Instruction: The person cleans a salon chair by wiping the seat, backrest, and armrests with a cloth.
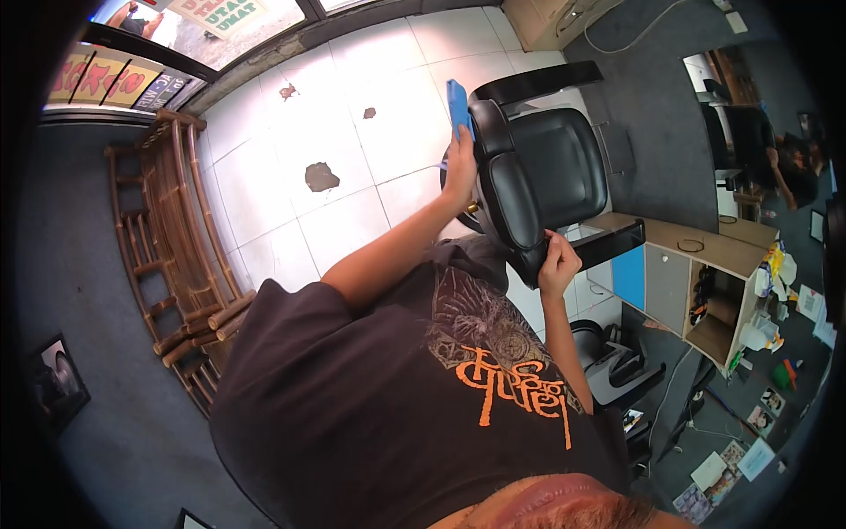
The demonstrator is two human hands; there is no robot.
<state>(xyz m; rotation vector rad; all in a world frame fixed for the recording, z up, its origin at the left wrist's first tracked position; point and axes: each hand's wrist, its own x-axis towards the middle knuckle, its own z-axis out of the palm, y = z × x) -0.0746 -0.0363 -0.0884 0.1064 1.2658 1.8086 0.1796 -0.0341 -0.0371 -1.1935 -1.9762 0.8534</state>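
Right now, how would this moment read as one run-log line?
left hand: holding flat blue object | right hand: at edge of black chair's backrest | wooden bench: apart from chair

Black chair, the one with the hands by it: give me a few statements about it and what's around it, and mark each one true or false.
1. The left hand holds a blue object. True.
2. The right hand is on the bamboo bench. False: the right hand is at the edge of the backrest.
3. The black chair has no armrests. False: two armrests show.
4. The white tiled floor has dark patches. True.
5. The lettering on the dark shirt is green. False: it is orange.
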